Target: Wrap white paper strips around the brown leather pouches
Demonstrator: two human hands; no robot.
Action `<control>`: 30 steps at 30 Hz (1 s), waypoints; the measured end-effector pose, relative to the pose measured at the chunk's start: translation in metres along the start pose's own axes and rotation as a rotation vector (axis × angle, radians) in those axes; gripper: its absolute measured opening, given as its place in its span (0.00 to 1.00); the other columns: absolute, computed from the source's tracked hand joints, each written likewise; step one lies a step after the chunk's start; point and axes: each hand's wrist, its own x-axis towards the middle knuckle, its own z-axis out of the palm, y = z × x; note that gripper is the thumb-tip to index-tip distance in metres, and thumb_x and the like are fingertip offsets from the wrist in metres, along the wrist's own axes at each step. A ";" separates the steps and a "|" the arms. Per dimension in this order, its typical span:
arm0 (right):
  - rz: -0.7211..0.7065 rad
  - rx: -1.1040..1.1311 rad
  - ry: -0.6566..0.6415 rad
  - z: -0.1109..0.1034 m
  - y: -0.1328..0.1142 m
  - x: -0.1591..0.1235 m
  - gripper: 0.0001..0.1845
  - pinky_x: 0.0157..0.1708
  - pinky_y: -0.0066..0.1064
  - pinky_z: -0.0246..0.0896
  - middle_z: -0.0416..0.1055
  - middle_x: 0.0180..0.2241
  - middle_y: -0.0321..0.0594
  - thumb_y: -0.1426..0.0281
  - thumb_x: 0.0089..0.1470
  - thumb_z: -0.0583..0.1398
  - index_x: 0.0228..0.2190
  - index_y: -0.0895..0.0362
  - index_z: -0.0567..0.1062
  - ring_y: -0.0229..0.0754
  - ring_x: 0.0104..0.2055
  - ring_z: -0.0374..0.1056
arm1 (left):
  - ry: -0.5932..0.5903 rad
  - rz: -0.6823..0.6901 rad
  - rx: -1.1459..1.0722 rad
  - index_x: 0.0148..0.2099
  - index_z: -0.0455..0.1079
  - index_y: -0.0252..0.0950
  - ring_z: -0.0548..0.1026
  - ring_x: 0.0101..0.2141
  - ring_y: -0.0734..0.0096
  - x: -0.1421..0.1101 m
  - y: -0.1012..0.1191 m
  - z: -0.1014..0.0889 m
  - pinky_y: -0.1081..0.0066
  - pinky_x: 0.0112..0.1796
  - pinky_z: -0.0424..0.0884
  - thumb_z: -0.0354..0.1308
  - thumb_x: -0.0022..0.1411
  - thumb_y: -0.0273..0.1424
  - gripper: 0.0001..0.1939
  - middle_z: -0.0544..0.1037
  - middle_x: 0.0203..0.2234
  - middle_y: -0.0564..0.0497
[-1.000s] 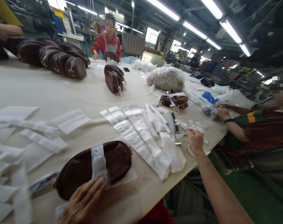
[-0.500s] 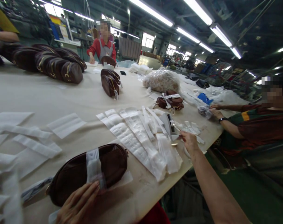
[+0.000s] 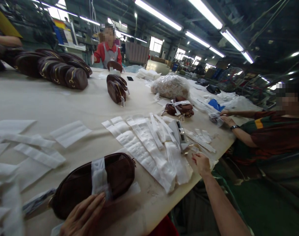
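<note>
A dark brown leather pouch [image 3: 73, 183] lies in front of me with a white wrapping strip [image 3: 99, 175] around its middle. My left hand [image 3: 84, 214] rests on the pouch's near side, fingers stretched out and their tips on the strip's lower end. Near the table's right edge, my right hand [image 3: 201, 164] is raised with its fingers pinched together; whatever is between them is too small to make out. Just beyond it stands a grey tape dispenser [image 3: 177, 132] with metal parts. White strips [image 3: 149, 150] are fanned out between the pouch and the dispenser.
More white sheets [image 3: 38, 154] lie at the left. Brown pouches [image 3: 75, 77] stand in rows at the back left, others [image 3: 116, 88] mid-table. A plastic-wrapped bundle [image 3: 171, 85] sits behind a strapped pouch [image 3: 180, 106]. Co-workers are at the far side and the right [image 3: 265, 131].
My right hand has moved from the tape dispenser down towards me and the table's edge. My left hand stays on the pouch. The far co-worker has raised a hand.
</note>
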 end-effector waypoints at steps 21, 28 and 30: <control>-1.607 -0.657 -1.381 0.180 -0.160 -0.205 0.05 0.28 0.30 0.51 0.70 0.26 0.40 0.76 0.52 0.58 0.26 0.58 0.73 0.40 0.28 0.64 | 0.060 -0.008 -0.011 0.48 0.67 0.30 0.71 0.46 0.66 0.014 0.011 -0.003 0.65 0.45 0.70 0.48 0.61 0.19 0.14 0.78 0.39 0.44; -1.562 -0.820 -1.455 0.207 -0.165 -0.209 0.07 0.26 0.29 0.51 0.74 0.27 0.43 0.78 0.52 0.57 0.27 0.59 0.75 0.41 0.29 0.67 | 0.066 -0.019 -0.026 0.45 0.69 0.29 0.70 0.46 0.66 0.011 0.011 0.001 0.64 0.46 0.69 0.48 0.61 0.19 0.12 0.77 0.40 0.43; -1.496 -0.841 -1.459 0.209 -0.166 -0.209 0.05 0.26 0.29 0.51 0.75 0.27 0.43 0.77 0.52 0.59 0.26 0.59 0.75 0.42 0.29 0.69 | 0.071 -0.023 -0.039 0.46 0.69 0.28 0.70 0.46 0.66 0.011 0.011 0.001 0.64 0.47 0.68 0.47 0.61 0.18 0.13 0.77 0.40 0.43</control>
